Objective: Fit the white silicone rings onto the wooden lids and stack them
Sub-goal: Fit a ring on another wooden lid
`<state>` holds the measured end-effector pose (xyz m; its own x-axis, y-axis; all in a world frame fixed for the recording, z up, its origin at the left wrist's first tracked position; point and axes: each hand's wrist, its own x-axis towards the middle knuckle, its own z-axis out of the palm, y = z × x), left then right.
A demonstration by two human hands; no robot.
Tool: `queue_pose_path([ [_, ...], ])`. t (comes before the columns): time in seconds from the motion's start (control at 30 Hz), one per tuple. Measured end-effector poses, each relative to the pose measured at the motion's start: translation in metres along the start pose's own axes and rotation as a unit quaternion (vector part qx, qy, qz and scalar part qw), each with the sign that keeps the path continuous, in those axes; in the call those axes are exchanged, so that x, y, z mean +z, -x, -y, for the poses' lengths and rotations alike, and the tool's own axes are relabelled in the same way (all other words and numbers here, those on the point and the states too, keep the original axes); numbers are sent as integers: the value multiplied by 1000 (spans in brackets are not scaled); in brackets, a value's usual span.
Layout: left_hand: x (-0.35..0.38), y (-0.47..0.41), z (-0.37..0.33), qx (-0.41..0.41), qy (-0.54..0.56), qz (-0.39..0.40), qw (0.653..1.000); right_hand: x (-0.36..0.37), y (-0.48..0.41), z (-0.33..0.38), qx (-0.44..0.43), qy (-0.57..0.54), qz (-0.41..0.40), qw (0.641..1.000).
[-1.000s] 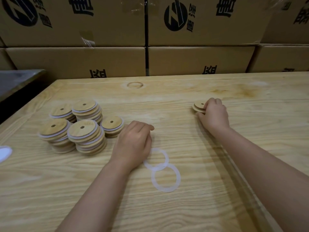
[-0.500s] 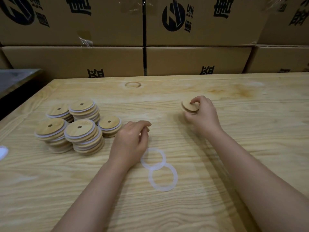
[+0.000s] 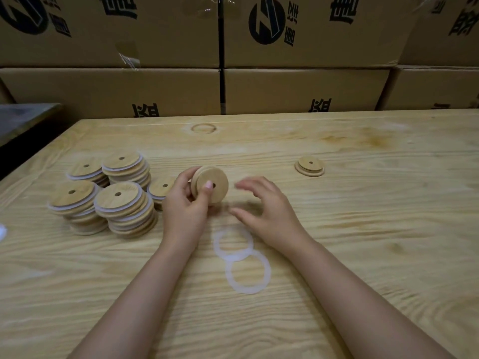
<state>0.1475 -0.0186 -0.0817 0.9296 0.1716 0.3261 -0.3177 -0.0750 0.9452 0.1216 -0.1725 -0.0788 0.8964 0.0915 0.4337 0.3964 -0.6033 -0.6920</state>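
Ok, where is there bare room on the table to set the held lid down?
The table is bare right of the right hand, nearer than the lone lid, and behind the stacks up to the boxes. Crowded: the stacks at left, the two rings in the middle.

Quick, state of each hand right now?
Left hand: grips a wooden lid, tilted up on edge.
Right hand: open, holding nothing, motion-blurred.

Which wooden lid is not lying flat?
The lid in the left hand: it is held up on edge, while all the others lie flat.
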Motion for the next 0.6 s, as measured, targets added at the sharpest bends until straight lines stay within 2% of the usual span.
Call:
queue_pose_path([
  [0.07,-1,-1,0,-20,30,-6,999,-3,-1,-5,21,14,80,996],
  [0.13,-2,-2,0,-28,47,1,999,0,0,-8,6,33,169,985],
  [0.2,-2,-2,1,-31,44,11,998,1,0,-9,-8,18,193,981],
  [0.43,-2,0,1,-34,30,76,996,-2,0,-5,15,-27,171,985],
  [0.6,-2,2,-4,-38,32,103,993,-5,-2,-4,38,-119,67,990],
])
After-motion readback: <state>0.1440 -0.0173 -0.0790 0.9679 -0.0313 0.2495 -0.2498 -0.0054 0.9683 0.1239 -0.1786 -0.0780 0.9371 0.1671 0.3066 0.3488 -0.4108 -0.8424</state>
